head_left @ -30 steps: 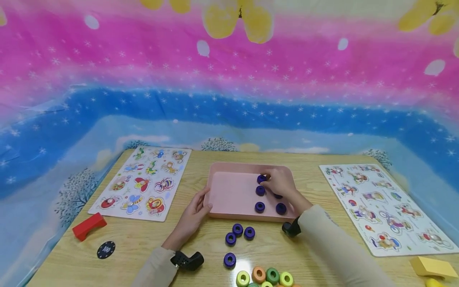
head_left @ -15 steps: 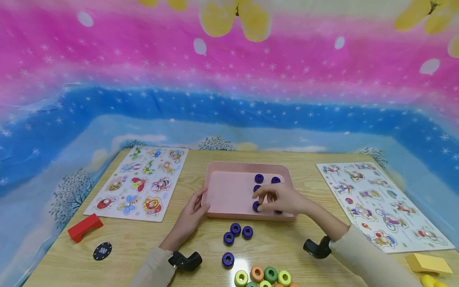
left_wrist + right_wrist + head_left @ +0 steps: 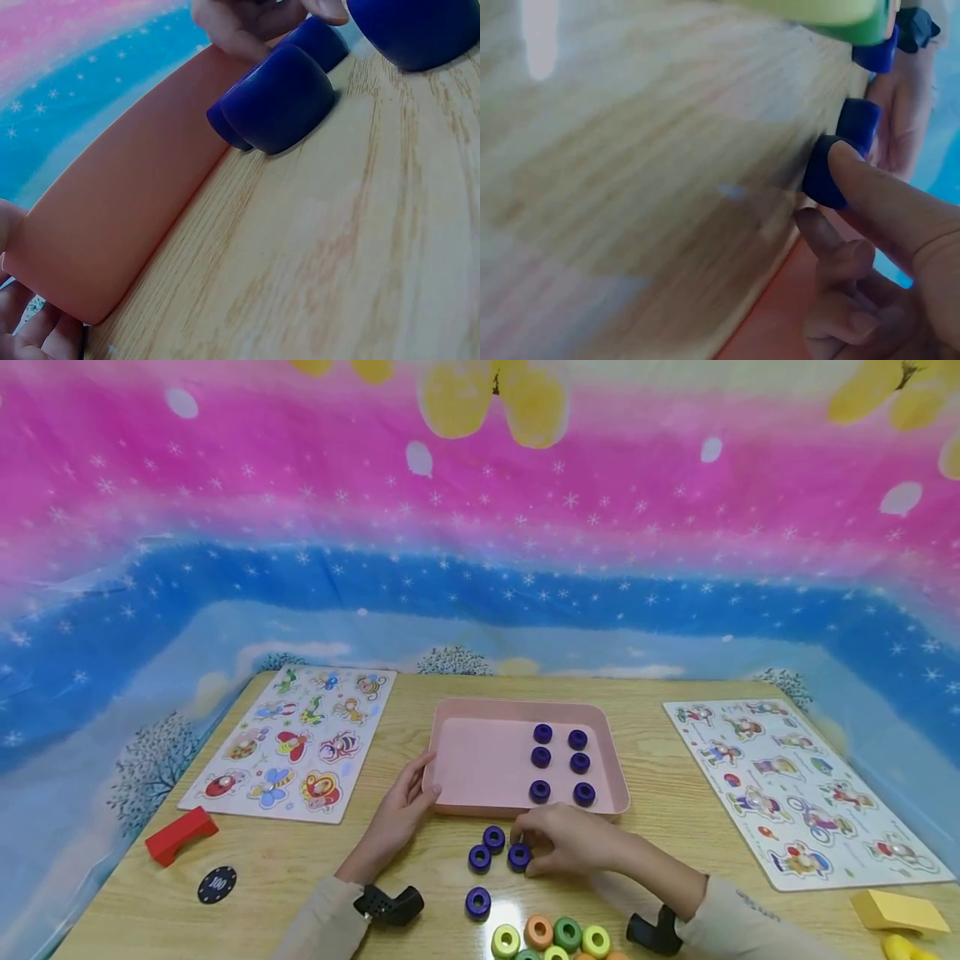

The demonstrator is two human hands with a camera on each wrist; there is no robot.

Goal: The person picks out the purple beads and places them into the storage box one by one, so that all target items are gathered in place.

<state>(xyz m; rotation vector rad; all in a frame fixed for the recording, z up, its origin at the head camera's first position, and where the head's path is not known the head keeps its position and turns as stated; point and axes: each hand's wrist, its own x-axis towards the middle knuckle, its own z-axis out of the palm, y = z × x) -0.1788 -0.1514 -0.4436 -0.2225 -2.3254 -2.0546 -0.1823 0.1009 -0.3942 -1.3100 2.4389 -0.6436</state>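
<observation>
My left hand (image 3: 400, 807) grips the near left corner of a shallow pink tray (image 3: 480, 764), thumb over the rim. In the tray's right half stand several purple rings (image 3: 540, 792) in two columns. Just in front of the tray, my right hand (image 3: 576, 841) pinches a purple ring (image 3: 517, 867) at the table. Its thumb (image 3: 859, 176) lies on that ring in the right wrist view, with the index fingertip close by. Two more purple rings (image 3: 479, 868) stand beside it to the left, and another purple ring (image 3: 477, 913) sits nearer the front.
Yellow, orange and green rings (image 3: 567, 935) cluster at the front edge. Picture puzzle boards flank the tray, an insect board (image 3: 352, 777) left and a figures board (image 3: 780, 868) right. A red block (image 3: 180, 837), a black 100 chip (image 3: 217, 885) and a yellow block (image 3: 896, 912) lie outward.
My right hand has left the rings inside the tray and come forward over its near wall to a purple ring on the table. The left hand stays on the tray.
</observation>
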